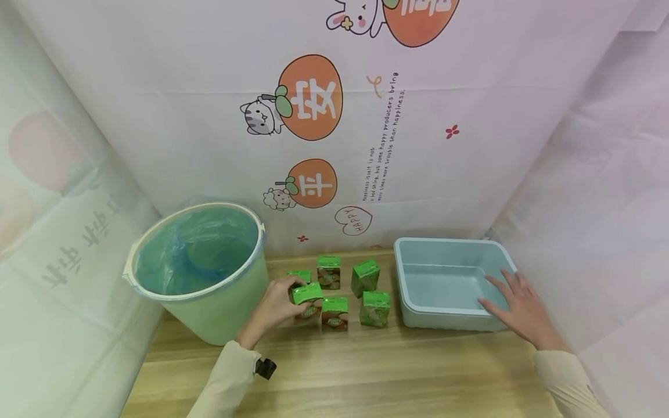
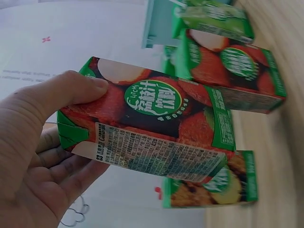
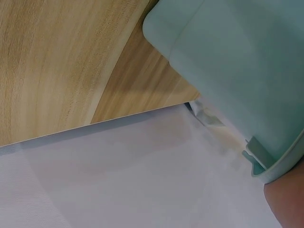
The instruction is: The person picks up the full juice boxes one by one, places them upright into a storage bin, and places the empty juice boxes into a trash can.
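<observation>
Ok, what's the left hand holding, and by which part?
The left hand grips a litchi drink carton near its green top, thumb on the front.

A wooden table (image 1: 345, 371) with streaked, light-brown grain bears the things. Toward its back left corner stands a pale green bin (image 1: 227, 316); near its back right corner sits a light blue basin (image 1: 439, 319). Between them, nearer the back edge, stand a partly hidden carton (image 1: 300, 274), a brown carton (image 1: 329, 277) and a green carton (image 1: 364, 281); farther from that edge stand a red litchi carton (image 1: 334, 318) and a second green carton (image 1: 375, 311).
</observation>
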The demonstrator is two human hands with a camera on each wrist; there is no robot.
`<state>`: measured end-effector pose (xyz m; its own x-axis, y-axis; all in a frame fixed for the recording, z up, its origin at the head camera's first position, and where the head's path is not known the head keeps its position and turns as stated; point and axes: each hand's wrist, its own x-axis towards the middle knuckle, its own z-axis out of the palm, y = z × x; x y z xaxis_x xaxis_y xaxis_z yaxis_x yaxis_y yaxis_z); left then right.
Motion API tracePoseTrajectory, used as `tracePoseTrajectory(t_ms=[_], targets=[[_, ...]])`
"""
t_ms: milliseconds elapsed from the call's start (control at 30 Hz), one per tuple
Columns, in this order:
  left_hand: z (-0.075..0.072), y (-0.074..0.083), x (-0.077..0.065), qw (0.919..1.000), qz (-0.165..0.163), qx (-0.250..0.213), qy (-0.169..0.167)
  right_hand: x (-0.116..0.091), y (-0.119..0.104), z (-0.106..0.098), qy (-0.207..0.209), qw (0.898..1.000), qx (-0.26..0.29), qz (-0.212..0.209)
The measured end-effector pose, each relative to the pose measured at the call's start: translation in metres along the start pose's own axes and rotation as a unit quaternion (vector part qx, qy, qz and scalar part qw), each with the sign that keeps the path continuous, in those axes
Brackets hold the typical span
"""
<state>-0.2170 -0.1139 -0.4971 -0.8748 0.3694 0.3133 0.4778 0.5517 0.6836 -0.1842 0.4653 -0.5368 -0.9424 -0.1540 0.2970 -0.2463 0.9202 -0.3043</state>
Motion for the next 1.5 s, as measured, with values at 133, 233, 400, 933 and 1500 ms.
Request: tracePoseTrajectory(t_ms=[133,233,400,933,1500], targets=[[-0.005,0.009,0.009,1.0000,-0.002,0.006,0.001,0.000,0.000,0.001,0.002,1.000,-0.001,-0.003],[-0.010,0.016,0.014,1.0000,0.004,0.002,0.005,0.000,-0.001,0.002,0.003,1.000,-0.001,-0.005],[-0.015,0.027,0.023,0.9997,0.022,0.006,0.012,-0.001,-0.002,0.001,0.001,1.000,0.003,-0.001],[-0.014,0.067,0.059,0.9969,0.071,-0.020,-0.028,0.000,-0.003,0.002,-0.003,1.000,-0.001,0.005],[0.029,0.113,0.102,0.9900,0.115,-0.028,-0.077,-0.003,-0.002,0.000,-0.010,1.000,-0.004,0.009]])
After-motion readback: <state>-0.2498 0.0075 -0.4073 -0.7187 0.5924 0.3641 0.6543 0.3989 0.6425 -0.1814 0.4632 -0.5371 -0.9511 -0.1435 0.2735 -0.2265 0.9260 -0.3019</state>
